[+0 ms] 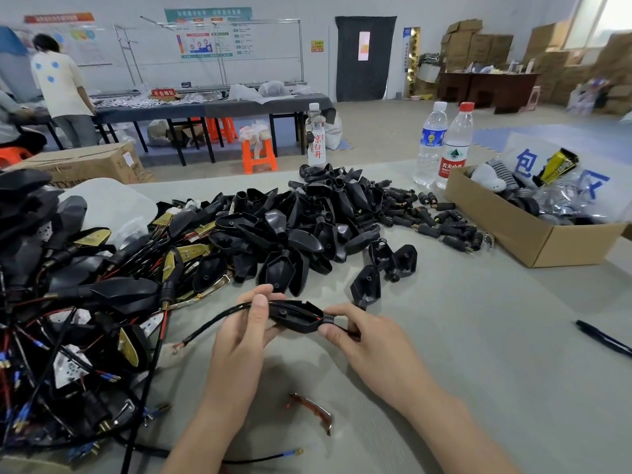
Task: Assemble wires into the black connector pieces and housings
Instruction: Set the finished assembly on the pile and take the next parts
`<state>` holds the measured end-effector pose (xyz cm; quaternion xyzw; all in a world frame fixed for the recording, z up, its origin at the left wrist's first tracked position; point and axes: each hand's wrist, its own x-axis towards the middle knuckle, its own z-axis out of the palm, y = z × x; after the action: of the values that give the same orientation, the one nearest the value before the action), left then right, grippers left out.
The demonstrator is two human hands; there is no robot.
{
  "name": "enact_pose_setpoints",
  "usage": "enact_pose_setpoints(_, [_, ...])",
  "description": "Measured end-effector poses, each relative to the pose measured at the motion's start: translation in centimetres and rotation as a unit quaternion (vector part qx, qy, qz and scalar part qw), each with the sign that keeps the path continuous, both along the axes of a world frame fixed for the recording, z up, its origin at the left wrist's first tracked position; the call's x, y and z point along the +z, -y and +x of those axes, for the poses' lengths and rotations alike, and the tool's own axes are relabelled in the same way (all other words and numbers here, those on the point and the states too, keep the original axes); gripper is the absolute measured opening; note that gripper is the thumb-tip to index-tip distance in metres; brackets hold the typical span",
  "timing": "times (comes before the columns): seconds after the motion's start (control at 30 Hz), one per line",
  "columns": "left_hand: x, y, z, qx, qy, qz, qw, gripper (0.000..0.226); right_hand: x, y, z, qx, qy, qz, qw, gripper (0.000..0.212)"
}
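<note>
My left hand (244,331) grips the wide end of a black housing (297,316) held just above the table. A black sleeved wire (219,319) runs through the housing and trails off to the left, ending in bare red tips. My right hand (359,331) pinches the housing's narrow neck, where thin red and black wires come out. A big heap of empty black housings (301,230) lies behind my hands. Small black connector pieces (431,220) are scattered to its right. Finished wired units (78,302) are piled at the left.
A cardboard box (533,234) of parts stands at the right, with three bottles (444,148) behind it. A black pen (603,336) lies at the far right. A metal clip (313,410) and a loose wire (263,458) lie near my forearms. A person (61,87) stands far left.
</note>
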<state>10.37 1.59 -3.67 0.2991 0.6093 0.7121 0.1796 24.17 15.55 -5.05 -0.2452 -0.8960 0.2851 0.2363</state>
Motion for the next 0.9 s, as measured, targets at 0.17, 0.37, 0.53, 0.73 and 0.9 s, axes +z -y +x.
enact_pose_setpoints(0.17, [0.0, -0.1, -1.0, 0.067, 0.108, 0.057, 0.99, 0.034, 0.1, -0.2, 0.2, -0.012, -0.002, 0.011, 1.0, 0.027])
enact_pose_setpoints(0.37, [-0.4, 0.1, -1.1, 0.106, 0.037, -0.002, 0.994, 0.047, 0.2, -0.1, 0.3, 0.009, 0.009, 0.012, 1.0, 0.02])
enact_pose_setpoints(0.53, [-0.2, 0.4, -1.1, 0.135, -0.001, -0.04, 0.99, 0.038, 0.1, -0.3, 0.4, 0.019, 0.015, 0.014, 1.0, 0.018])
enact_pose_setpoints(0.73, [0.6, 0.4, -0.4, 0.167, -0.046, -0.067, 0.983, 0.04, 0.2, -0.4, 0.6, 0.018, 0.002, 0.016, 1.0, 0.02])
enact_pose_setpoints(0.9, [0.4, 0.5, -0.4, 0.176, -0.083, -0.088, 0.977, 0.03, 0.6, -0.2, 0.7, 0.021, 0.005, 0.034, 0.999, 0.022])
